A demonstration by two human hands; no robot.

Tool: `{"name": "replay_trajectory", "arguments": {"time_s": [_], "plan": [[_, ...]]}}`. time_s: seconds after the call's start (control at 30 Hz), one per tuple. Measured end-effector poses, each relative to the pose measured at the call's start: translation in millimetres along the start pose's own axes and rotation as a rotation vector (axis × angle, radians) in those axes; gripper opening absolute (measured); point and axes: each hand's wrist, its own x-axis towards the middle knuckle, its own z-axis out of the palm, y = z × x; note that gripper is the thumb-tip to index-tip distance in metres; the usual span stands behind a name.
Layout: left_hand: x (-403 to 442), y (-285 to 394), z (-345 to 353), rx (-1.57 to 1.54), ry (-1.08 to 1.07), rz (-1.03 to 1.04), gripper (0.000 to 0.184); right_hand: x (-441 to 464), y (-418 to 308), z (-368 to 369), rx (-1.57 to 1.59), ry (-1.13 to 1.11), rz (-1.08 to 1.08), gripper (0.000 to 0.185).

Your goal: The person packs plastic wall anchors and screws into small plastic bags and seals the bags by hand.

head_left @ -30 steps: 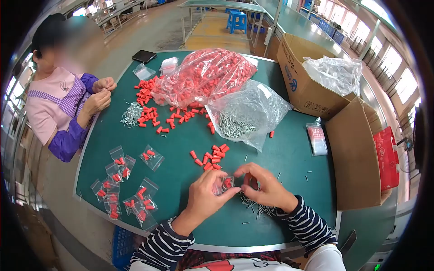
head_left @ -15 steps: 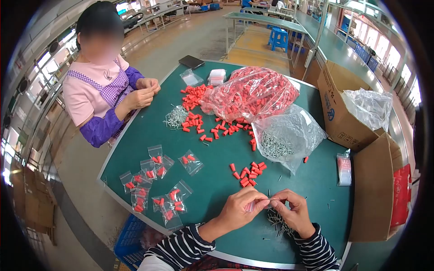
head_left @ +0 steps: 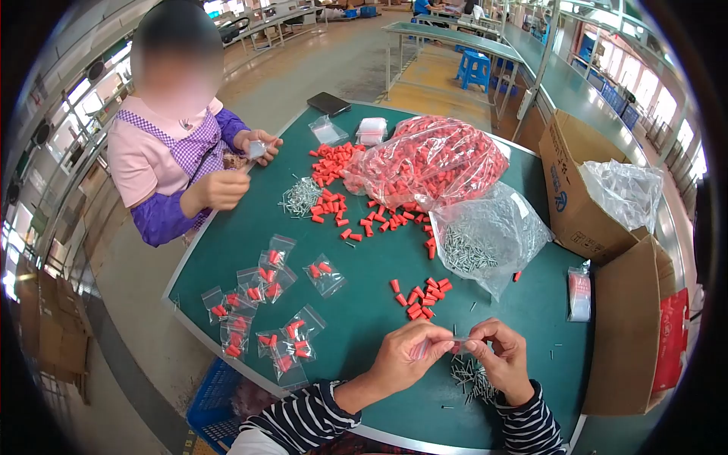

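My left hand (head_left: 409,353) is closed, thumb and fingers pinching a small clear plastic bag (head_left: 459,340); more thin plastic with a reddish line shows inside its curled fingers. The right hand (head_left: 499,358) pinches the other side of that bag. Whether anything lies in the bag is hard to make out. Below my hands is a pile of screws (head_left: 472,379), partly hidden by the right hand. Just beyond them lies a small group of red plastic caps (head_left: 422,298).
Filled zip bags (head_left: 241,324) lie at the left. Farther back are a large bag of red caps (head_left: 432,159), a bag of screws (head_left: 485,246) and loose screws (head_left: 301,197). Cardboard boxes (head_left: 626,326) stand right. Across the corner, a co-worker's hand (head_left: 262,146) holds a small clear bag.
My hands stay close together, the bag between them now held flatter. The co-worker's hands have moved apart, and a clear bag now shows in one. The view has shifted slightly.
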Motion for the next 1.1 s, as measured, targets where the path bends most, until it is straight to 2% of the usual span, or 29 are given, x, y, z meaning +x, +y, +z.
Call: {"name": "replay_trajectory", "arguments": {"time_s": [0.17,0.37,0.47,0.67,0.87,0.93,1.1], "plan": [[-1,-3,-6,-0.004,-0.027,0.046,0.012,-2,-1,-3,0.097,-0.04,0.053,0.01],[-2,4,-4,0.0,-0.048,0.007,0.014,-2,-2,-8,-0.076,-0.025,-0.023,0.008],[0,10,-3,0.02,-0.065,0.027,0.016,2,-15,-11,-0.265,-0.151,-0.091,0.009],[-6,0,-7,0.021,-0.101,0.086,0.016,-4,-16,-3,-0.212,-0.143,-0.051,0.008],[-4,1,-2,-0.052,-0.089,0.057,0.013,-5,-16,-7,-0.239,-0.128,-0.123,0.008],[-2,0,-3,-0.131,-0.055,0.041,0.012,-5,-18,-8,-0.147,-0.09,-0.065,0.008],[-3,2,-8,-0.07,-0.104,0.111,0.012,-10,-18,-5,0.008,-0.058,0.042,0.008]]}}
